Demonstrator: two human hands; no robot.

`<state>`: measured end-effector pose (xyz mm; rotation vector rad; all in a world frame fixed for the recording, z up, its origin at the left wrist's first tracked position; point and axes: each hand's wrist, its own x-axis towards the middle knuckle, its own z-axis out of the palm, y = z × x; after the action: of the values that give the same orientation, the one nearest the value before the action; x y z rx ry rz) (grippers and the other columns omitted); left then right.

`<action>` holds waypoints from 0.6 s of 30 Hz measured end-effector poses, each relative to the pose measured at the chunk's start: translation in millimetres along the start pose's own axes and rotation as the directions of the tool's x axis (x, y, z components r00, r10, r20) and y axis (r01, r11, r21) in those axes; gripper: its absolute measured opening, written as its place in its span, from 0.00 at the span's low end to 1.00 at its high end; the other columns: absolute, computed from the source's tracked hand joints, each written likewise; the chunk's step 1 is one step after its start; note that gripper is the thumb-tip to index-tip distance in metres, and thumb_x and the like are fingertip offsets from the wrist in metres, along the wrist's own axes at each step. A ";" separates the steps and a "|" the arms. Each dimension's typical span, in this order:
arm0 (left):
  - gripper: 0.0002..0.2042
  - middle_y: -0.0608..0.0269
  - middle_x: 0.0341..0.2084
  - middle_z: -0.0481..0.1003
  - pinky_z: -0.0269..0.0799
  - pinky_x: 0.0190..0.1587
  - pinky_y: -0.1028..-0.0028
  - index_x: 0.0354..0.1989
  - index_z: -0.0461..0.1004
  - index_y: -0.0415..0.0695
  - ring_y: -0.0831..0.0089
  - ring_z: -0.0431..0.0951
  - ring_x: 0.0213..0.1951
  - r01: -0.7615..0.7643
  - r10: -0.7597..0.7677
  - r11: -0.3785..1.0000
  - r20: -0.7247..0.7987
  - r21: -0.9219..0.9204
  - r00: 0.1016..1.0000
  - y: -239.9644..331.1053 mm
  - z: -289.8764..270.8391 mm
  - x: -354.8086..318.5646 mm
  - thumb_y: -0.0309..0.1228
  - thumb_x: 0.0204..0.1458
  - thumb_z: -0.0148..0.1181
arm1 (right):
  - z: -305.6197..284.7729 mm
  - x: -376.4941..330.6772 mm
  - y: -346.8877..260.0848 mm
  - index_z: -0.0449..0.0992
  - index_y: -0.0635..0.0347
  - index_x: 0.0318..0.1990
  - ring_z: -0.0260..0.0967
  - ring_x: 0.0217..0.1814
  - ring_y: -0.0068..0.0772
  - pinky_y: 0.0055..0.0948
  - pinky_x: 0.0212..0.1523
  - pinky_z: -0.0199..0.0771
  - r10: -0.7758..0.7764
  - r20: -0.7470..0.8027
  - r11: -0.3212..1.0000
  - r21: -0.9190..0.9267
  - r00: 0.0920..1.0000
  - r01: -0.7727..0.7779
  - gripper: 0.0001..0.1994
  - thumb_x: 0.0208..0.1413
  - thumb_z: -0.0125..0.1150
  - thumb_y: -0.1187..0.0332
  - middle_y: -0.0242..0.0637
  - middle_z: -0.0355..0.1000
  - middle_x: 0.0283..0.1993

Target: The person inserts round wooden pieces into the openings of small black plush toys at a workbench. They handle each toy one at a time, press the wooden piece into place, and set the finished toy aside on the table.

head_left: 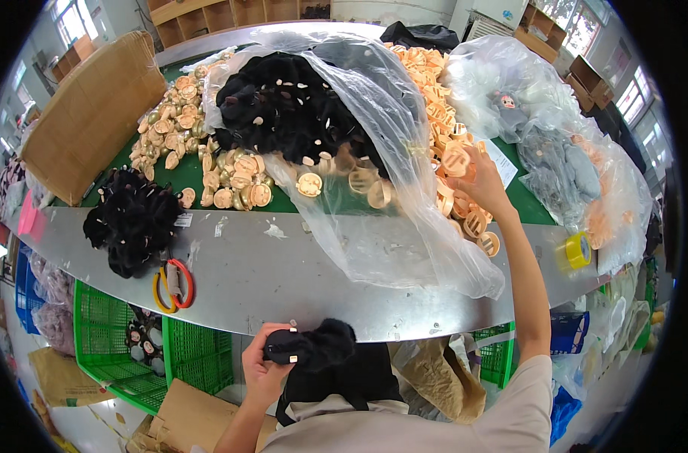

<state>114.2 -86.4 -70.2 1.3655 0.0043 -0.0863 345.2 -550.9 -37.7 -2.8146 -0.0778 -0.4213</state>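
Note:
My left hand (261, 374) is closed around a small black plush piece (330, 341) with light-coloured tabs, held just off the table's near edge in front of me. At the right, my right arm stretches out over the table. Fingers and thumb of my right hand (486, 185) are on either side of a round peach plastic piece (455, 160), at the edge of a long heap of similar pieces (427, 75). A clear plastic bag (404, 249) holding many black plush pieces (283, 106) lies open left of that heap.
More peach pieces (242, 177) and a black plush pile (132, 219) lie on the left, near scissors (174, 285) with red and yellow handles. A cardboard box (95, 113) stands behind. Yellow tape (577, 250) sits at right. Green crates (121, 340) are below the table.

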 end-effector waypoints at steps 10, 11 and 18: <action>0.16 0.62 0.43 0.74 0.69 0.49 0.78 0.45 0.75 0.35 0.76 0.74 0.43 -0.059 0.060 0.996 -0.008 0.064 0.998 5.7 1.3 3.0 0.24 0.48 0.70 | -59.9 -40.8 -20.8 0.66 0.57 0.59 0.75 0.40 0.24 0.22 0.37 0.72 0.213 -0.176 0.850 0.518 0.961 -0.094 0.20 0.62 0.61 0.68 0.35 0.74 0.38; 0.16 0.62 0.43 0.75 0.70 0.49 0.78 0.44 0.75 0.35 0.76 0.74 0.43 -0.062 0.064 0.996 -0.021 0.071 0.998 7.4 -0.6 2.8 0.24 0.48 0.70 | -63.1 -44.5 -37.8 0.66 0.58 0.59 0.75 0.38 0.23 0.21 0.35 0.71 0.222 -0.205 0.794 0.605 0.953 -0.055 0.20 0.62 0.62 0.68 0.34 0.74 0.38; 0.16 0.61 0.41 0.77 0.71 0.49 0.77 0.44 0.76 0.34 0.75 0.76 0.42 -0.106 0.109 0.985 -0.017 0.137 0.994 16.9 8.4 6.2 0.24 0.46 0.68 | -73.9 -157.2 -206.2 0.72 0.63 0.59 0.76 0.45 0.29 0.27 0.45 0.77 -0.071 0.053 0.489 0.872 0.996 -0.012 0.26 0.54 0.71 0.67 0.34 0.74 0.49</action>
<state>121.1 -91.5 -52.3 1.5006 -0.0557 0.0216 154.6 -377.3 41.1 -1.7825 -0.2765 -0.1728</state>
